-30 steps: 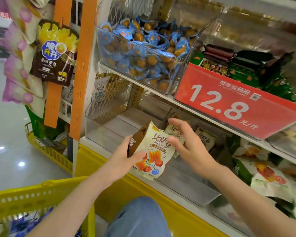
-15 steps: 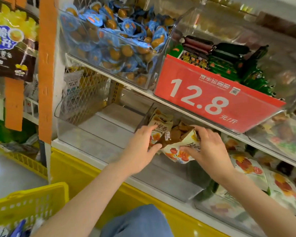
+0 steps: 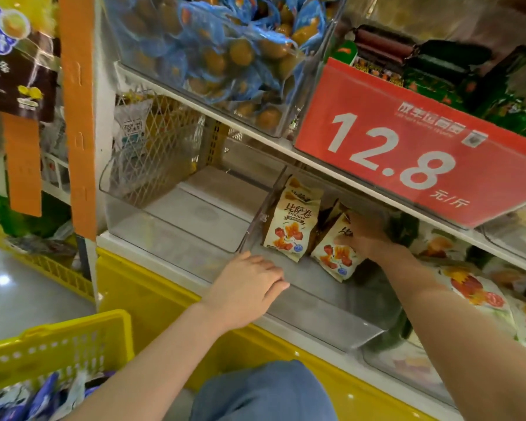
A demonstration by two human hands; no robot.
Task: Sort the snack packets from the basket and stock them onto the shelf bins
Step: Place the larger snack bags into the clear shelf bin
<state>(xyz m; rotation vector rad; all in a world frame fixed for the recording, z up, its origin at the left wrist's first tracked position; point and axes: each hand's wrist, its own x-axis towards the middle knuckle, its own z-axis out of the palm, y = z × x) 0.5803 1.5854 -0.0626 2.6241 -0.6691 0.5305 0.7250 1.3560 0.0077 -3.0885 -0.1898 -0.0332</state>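
Shop shelf [image 3: 170,94], clear bin [image 3: 331,314] | right hand [image 3: 365,235] grips packet [image 3: 334,256] inside bin, second packet [image 3: 292,226] leans beside | left hand [image 3: 249,287] slack, empty, at bin front | risk: letting go may topple both packets flat

Left bin [image 3: 176,238] offers room; price sign [image 3: 407,153] overhangs packets [image 3: 292,226].

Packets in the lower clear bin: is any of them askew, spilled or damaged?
The upright packet stands neatly by the divider. The tilted packet leans with a bottom corner forward, but the right hand grips it, so it seems not yet placed. Nothing looks spilled or torn.
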